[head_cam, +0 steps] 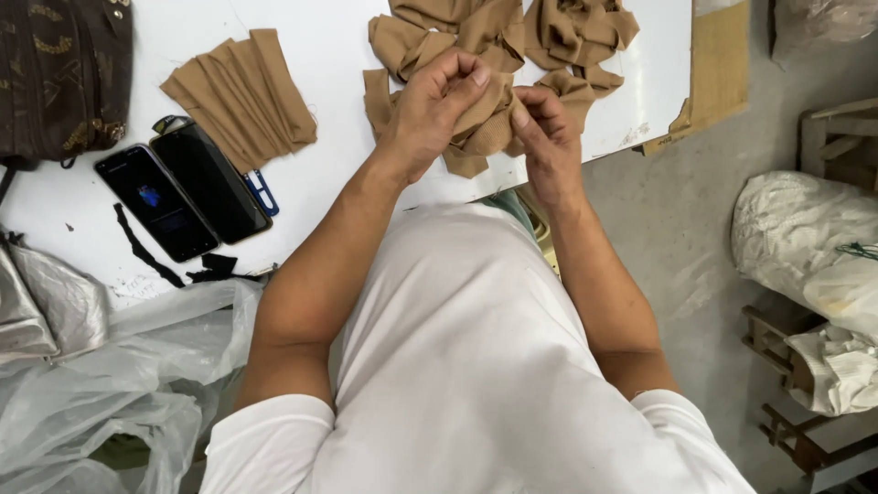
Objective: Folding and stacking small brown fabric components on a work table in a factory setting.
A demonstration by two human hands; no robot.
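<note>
Both my hands hold one tan fabric piece (485, 123) above the near edge of a white table (329, 55). My left hand (434, 110) grips it from the left with the fingers curled over the cloth. My right hand (546, 137) pinches its right side between thumb and fingers. Beyond my hands lies a loose heap of tan fabric pieces (512, 32). A neat stack of folded tan pieces (242, 96) rests to the left of my left forearm.
Two dark phones (183, 187) lie side by side on the table's left, with small blue snips (262, 192) and black fabric scraps (146, 247) nearby. A dark patterned bag (59, 73) sits far left. Clear plastic bags (119, 384) bottom left, white sacks (814, 247) right.
</note>
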